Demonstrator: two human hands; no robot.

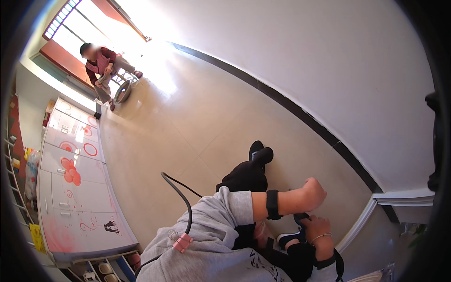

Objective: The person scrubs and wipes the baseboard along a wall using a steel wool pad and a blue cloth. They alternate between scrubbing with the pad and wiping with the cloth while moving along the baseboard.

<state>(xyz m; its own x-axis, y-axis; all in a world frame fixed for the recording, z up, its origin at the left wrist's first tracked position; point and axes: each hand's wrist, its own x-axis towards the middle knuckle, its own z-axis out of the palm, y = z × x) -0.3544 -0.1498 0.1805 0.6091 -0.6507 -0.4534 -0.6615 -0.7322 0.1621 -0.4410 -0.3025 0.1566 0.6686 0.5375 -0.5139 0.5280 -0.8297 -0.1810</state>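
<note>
My left hand is bent down at the wrist, with a black band round the forearm; its fingers are hidden, so whatever it may hold cannot be seen. Just below it, my right hand, wearing a thin bracelet, has its fingers on a dark blue item, possibly part of a shoe. A dark shoe with a white edge is close by, beside my leg in black trousers. A blurred pinkish thing lies between the sleeve and that shoe. A pink binder clip holds a black cable on my grey sweatshirt.
A person sits on a low stool near the bright doorway, holding a cloth-like item beside a basin. White cabinets with red patterns stand at left. A wall with dark skirting runs along the right, ending at a white door frame.
</note>
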